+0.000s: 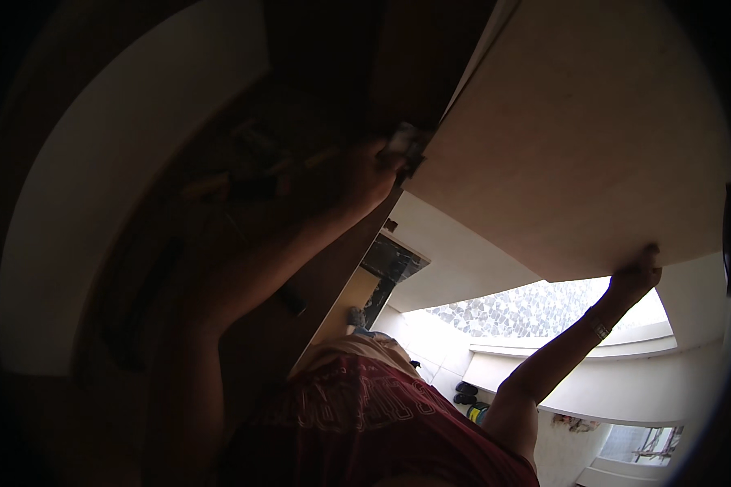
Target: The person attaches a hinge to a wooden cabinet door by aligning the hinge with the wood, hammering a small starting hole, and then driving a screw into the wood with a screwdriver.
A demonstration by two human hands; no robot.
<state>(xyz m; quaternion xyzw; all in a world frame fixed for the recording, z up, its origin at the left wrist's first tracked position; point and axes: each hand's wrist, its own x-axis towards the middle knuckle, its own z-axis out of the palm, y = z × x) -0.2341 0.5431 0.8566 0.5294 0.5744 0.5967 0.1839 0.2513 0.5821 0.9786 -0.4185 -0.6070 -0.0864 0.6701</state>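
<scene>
Cabinet door [577, 146], a pale flat panel, filled the upper right of the view, swung out from a dark cabinet [244, 187] overhead. 2 hands met it at opposite corners. The right hand [635, 276] gripped the door's lower right corner, fingers curled over the edge, so it was closed on the panel, with the forearm rising from below. The left hand [374, 174] was raised to the door's inner lower corner, at the hinge side, wrapped around a small pale object [402, 140] pressed against that corner; what the object was could not be told, and how tightly the fingers closed on it was lost in shadow.

Inside the cabinet, on a dim shelf just left of the left hand, lay several long tools [244, 183], 1 with an orange handle; the rest were too dark to make out. Below, a red shirt [357, 414] with pale lettering showed, and beyond it a bright white room with a mosaic-patterned wall [520, 312].
</scene>
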